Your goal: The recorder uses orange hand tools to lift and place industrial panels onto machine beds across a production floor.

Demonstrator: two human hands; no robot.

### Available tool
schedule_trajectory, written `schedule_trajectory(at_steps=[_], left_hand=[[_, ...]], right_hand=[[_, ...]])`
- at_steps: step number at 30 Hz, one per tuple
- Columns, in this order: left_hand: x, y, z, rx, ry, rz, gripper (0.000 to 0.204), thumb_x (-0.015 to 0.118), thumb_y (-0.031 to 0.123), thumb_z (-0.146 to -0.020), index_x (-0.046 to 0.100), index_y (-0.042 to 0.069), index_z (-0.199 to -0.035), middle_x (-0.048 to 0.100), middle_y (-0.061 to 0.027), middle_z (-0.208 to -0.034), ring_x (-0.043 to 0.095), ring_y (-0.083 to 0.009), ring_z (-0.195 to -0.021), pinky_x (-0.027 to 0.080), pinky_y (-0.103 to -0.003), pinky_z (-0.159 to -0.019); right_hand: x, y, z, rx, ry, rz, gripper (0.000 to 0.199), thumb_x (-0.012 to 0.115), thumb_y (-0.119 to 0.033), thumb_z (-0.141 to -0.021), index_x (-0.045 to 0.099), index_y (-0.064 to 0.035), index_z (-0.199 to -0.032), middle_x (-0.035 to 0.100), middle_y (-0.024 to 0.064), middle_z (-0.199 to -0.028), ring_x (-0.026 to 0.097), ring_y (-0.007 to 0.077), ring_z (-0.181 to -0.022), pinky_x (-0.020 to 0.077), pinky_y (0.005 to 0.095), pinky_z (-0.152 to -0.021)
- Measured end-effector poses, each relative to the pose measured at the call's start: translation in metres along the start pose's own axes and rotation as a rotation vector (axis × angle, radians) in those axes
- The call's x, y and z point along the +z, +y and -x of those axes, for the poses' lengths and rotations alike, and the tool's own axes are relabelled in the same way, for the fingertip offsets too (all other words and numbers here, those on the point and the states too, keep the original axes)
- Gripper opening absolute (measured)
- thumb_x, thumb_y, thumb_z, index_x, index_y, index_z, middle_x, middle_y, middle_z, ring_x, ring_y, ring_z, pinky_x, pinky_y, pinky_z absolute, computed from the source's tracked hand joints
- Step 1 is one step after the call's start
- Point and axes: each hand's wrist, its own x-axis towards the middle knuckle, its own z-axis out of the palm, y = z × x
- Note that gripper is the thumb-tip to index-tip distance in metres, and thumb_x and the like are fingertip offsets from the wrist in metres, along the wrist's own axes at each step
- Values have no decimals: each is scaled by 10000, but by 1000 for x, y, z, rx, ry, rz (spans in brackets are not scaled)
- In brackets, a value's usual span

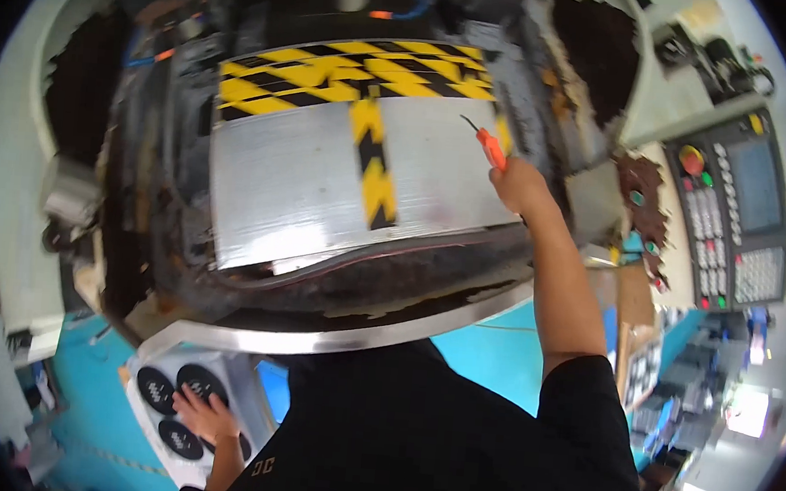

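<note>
My right hand (pixel 519 186) is closed round an orange-handled tool (pixel 492 149) with a thin, dark, slightly bent tip. It holds the tool above the right part of a flat metal plate (pixel 278 176), the tip pointing away and to the left. Yellow and black striped tape (pixel 373 165) runs across the plate's far side and down its middle. At lower left, my left hand (pixel 206 417) reaches over a white tray (pixel 239 381), fingers spread, over or on several round black discs (pixel 156 390). Whether the fingertips touch a disc I cannot tell.
The plate lies inside a dirty machine bay with a curved metal front edge (pixel 311 342). A dark hose (pixel 336 264) crosses the near side. To the right stands a control panel (pixel 733 212) with a screen, keys and a red button. The floor (pixel 486 354) is turquoise.
</note>
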Motion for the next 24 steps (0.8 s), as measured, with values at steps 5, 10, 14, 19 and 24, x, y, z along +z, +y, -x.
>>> schedule_trajectory(at_steps=[5, 10, 14, 19, 24], left_hand=[[3, 5, 2, -23, 54, 105, 698, 437, 453, -958, 254, 181, -1575, 180, -154, -1641, 152, -395, -1503, 151, -568, -1181], [-1, 3, 4, -34, 60, 146, 706, 454, 443, -939, 274, 172, -1566, 186, -168, -1635, 152, -401, -1501, 150, -577, -1177], [-6, 7, -2, -28, 52, 222, 740, 526, 399, -902, 293, 134, -1553, 186, -191, -1626, 131, -415, -1500, 121, -574, -1182], [-1, 4, 0, -29, 34, 192, 737, 501, 429, -916, 283, 142, -1559, 175, -184, -1632, 133, -408, -1503, 131, -573, -1181], [14, 2, 2, -12, 111, 112, 684, 456, 441, -963, 275, 181, -1569, 186, -146, -1642, 155, -388, -1506, 163, -562, -1177]], right_hand=[[42, -197, 35, -404, -137, -118, 329, 549, -280, -914, 643, 10, -1037, 692, 249, -965, 665, 429, -936, 517, 501, -858], [64, -270, 80, -607, -206, -121, 255, 538, -208, -911, 630, 19, -981, 696, 226, -914, 677, 402, -878, 530, 489, -813], [71, -246, 148, -824, -262, -24, 219, 551, -173, -889, 617, 15, -979, 692, 219, -883, 684, 387, -819, 546, 482, -774], [58, -197, 192, -826, -293, 49, 188, 581, -175, -882, 604, -4, -954, 684, 194, -853, 685, 370, -776, 556, 460, -715], [17, -104, 186, -626, -191, 164, 216, 645, -226, -863, 595, -26, -926, 679, 169, -797, 682, 361, -758, 547, 472, -681]])
